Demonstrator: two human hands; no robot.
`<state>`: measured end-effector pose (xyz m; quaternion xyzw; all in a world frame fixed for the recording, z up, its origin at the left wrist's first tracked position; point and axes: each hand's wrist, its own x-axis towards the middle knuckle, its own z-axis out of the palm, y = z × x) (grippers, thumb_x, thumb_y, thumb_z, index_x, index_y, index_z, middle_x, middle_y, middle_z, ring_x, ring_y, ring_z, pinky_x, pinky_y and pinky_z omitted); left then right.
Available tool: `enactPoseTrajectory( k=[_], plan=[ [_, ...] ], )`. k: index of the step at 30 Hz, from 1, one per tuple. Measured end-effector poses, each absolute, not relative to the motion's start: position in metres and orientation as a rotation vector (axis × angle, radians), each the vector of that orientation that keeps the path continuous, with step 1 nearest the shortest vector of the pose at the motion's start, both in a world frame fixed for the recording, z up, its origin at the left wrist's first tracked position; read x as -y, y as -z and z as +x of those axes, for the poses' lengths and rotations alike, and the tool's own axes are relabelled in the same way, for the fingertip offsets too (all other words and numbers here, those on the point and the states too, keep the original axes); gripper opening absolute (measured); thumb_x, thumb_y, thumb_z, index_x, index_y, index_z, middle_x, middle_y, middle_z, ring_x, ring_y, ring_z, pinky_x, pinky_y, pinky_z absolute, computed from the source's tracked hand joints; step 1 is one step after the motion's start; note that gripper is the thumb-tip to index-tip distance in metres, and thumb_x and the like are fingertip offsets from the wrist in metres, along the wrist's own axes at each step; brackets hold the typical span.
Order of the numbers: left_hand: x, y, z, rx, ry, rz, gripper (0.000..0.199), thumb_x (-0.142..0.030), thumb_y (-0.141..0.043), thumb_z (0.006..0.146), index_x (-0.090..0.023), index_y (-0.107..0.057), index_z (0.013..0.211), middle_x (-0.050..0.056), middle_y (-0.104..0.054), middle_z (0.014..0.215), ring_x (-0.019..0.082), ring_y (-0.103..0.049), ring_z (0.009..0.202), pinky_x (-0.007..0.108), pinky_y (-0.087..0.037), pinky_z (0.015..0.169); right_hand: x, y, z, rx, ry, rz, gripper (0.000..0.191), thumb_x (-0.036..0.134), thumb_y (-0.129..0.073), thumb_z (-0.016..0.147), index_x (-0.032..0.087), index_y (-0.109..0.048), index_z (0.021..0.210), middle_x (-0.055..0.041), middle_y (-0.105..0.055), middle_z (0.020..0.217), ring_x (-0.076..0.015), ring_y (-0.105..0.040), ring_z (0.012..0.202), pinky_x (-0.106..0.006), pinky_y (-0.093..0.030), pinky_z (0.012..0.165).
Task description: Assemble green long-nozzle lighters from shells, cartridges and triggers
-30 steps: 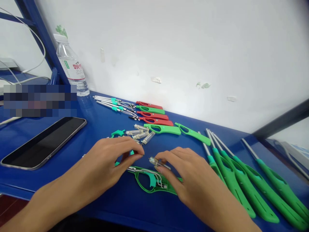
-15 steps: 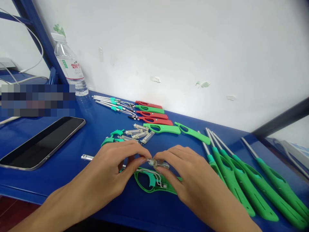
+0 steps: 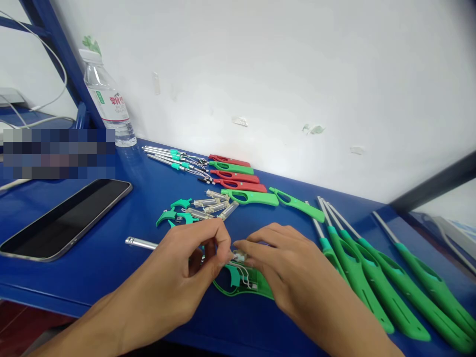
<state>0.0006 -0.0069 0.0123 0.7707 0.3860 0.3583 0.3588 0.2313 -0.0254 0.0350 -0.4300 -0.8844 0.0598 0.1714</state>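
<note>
My left hand (image 3: pixel 193 267) is pinched closed just above an open green lighter shell (image 3: pixel 245 295); what lies between its fingertips is hidden. Against those fingertips is the white nozzle end of a small clear fuel tank (image 3: pixel 240 256). My right hand (image 3: pixel 284 267) grips the tank from the right and covers most of it. Inside the shell sit a teal trigger (image 3: pixel 234 275) and thin white wires (image 3: pixel 244 272). A silver lighter tube (image 3: pixel 141 243) sticks out to the left from behind my left hand.
Beyond my hands lie several clear fuel tanks (image 3: pixel 215 204), teal triggers (image 3: pixel 167 216), silver tubes with wires (image 3: pixel 167 156), and red and green shells (image 3: pixel 240 185). Several green lighters (image 3: pixel 372 267) rest at right. A phone (image 3: pixel 67 218) and water bottle (image 3: pixel 109 101) are at left, below the wall.
Both hands have lowered the fuel tank toward the green shell. The tank is now mostly covered by my right fingers, and my left hand has shifted slightly, showing more of the silver tube.
</note>
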Motion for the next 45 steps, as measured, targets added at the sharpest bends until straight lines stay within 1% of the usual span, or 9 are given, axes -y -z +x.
enactPoseTrajectory(
  k=[7, 14, 20, 26, 33, 37, 41, 43, 45],
  plan=[
    [0.008, -0.010, 0.001, -1.015, -0.950, 1.971, 0.035, -0.029, -0.051, 0.112, -0.025, -0.046, 0.078, -0.006, -0.053, 0.075, 0.013, -0.050, 0.068, 0.026, -0.039, 0.058, 0.024, -0.033, 0.228, 2.553, -0.101, -1.248, 0.047, -0.010, -0.055, 0.096, 0.025, -0.075, 0.119, -0.0041, -0.078, 0.112, -0.0271, -0.071, 0.100, -0.048, -0.053, 0.096],
    [0.009, -0.016, 0.004, -1.110, -1.014, 1.908, 0.042, -0.036, -0.052, 0.110, -0.026, -0.038, 0.072, -0.005, -0.050, 0.070, 0.014, -0.047, 0.064, 0.028, -0.036, 0.054, 0.026, -0.035, 0.218, 2.519, 0.200, -1.211, 0.053, -0.010, -0.062, 0.081, 0.022, -0.077, 0.120, -0.0038, -0.076, 0.103, -0.0269, -0.067, 0.086, -0.045, -0.054, 0.080],
    [0.009, -0.017, 0.003, -1.128, -1.069, 1.883, 0.040, -0.031, -0.052, 0.105, -0.025, -0.034, 0.069, -0.005, -0.048, 0.068, 0.014, -0.043, 0.063, 0.026, -0.036, 0.054, 0.026, -0.035, 0.206, 2.500, 0.376, -1.191, 0.057, -0.009, -0.062, 0.069, 0.018, -0.080, 0.116, -0.0045, -0.079, 0.096, -0.0273, -0.070, 0.083, -0.042, -0.053, 0.073],
    [0.009, -0.014, 0.003, -1.121, -1.108, 1.888, 0.043, -0.028, -0.054, 0.104, -0.025, -0.032, 0.067, -0.007, -0.038, 0.064, 0.013, -0.035, 0.059, 0.027, -0.032, 0.051, 0.025, -0.036, 0.202, 2.499, 0.445, -1.191, 0.052, -0.006, -0.065, 0.070, 0.018, -0.081, 0.114, -0.0031, -0.079, 0.093, -0.0260, -0.070, 0.081, -0.040, -0.048, 0.070],
    [0.008, -0.011, 0.004, -1.117, -1.152, 1.913, 0.044, -0.024, -0.055, 0.104, -0.024, -0.031, 0.067, -0.006, -0.041, 0.064, 0.012, -0.037, 0.060, 0.026, -0.035, 0.053, 0.025, -0.039, 0.201, 2.500, 0.495, -1.186, 0.056, -0.007, -0.062, 0.067, 0.016, -0.081, 0.115, -0.0035, -0.074, 0.087, -0.0220, -0.065, 0.067, -0.037, -0.045, 0.065],
    [0.008, -0.014, 0.002, -1.112, -1.128, 1.928, 0.045, -0.024, -0.055, 0.103, -0.023, -0.029, 0.067, -0.006, -0.040, 0.064, 0.012, -0.036, 0.060, 0.024, -0.035, 0.054, 0.026, -0.039, 0.200, 2.544, 0.438, -1.184, 0.057, -0.007, -0.064, 0.067, 0.014, -0.080, 0.117, -0.0050, -0.074, 0.089, -0.0229, -0.066, 0.069, -0.036, -0.046, 0.064],
    [0.009, -0.016, 0.001, -1.116, -1.099, 1.964, 0.037, -0.021, -0.053, 0.102, -0.024, -0.040, 0.068, -0.006, -0.047, 0.065, 0.012, -0.044, 0.059, 0.024, -0.037, 0.053, 0.026, -0.038, 0.206, 2.541, 0.354, -1.213, 0.059, -0.010, -0.062, 0.070, 0.016, -0.079, 0.121, -0.0043, -0.074, 0.093, -0.0237, -0.068, 0.073, -0.039, -0.048, 0.070],
    [0.009, -0.015, 0.003, -1.126, -1.073, 1.971, 0.029, -0.022, -0.052, 0.105, -0.025, -0.055, 0.077, -0.006, -0.057, 0.070, 0.013, -0.055, 0.062, 0.024, -0.043, 0.055, 0.026, -0.038, 0.211, 2.530, 0.277, -1.241, 0.051, -0.009, -0.064, 0.079, 0.020, -0.077, 0.119, -0.0035, -0.074, 0.096, -0.0248, -0.069, 0.079, -0.040, -0.048, 0.074],
    [0.010, -0.014, 0.005, -1.131, -1.084, 1.995, 0.021, -0.025, -0.052, 0.109, -0.027, -0.064, 0.092, -0.006, -0.067, 0.079, 0.013, -0.064, 0.067, 0.023, -0.048, 0.056, 0.027, -0.039, 0.219, 2.490, 0.217, -1.275, 0.034, -0.002, -0.065, 0.092, 0.021, -0.075, 0.115, -0.0036, -0.073, 0.099, -0.0264, -0.069, 0.084, -0.042, -0.049, 0.078]
  ],
)
